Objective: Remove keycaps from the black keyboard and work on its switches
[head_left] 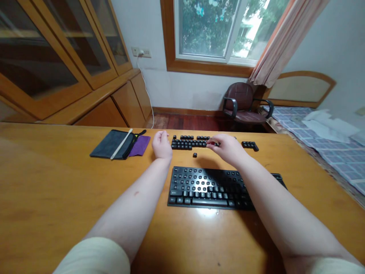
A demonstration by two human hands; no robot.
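Observation:
A black keyboard (211, 201) lies on the desk, its upper rows stripped to bare key stems while the lower rows keep their keycaps. Beyond it, loose black keycaps (181, 144) sit in rows, and one single keycap (194, 155) stands apart nearer the keyboard. My right hand (226, 149) reaches over the keyboard, thumb and fingers pinched together at a keycap in these rows. To the left of the rows, my left hand (162, 146) rests with its fingers curled in; whatever they may hold is hidden.
Left of my hands lie a dark zip pouch (104, 144), a pale stick-like brush (121, 145) across it and a purple cloth (140, 146). A small keycap group (249, 145) is at the right. Past the desk edge stand an office chair (242, 101) and a bed (316, 140).

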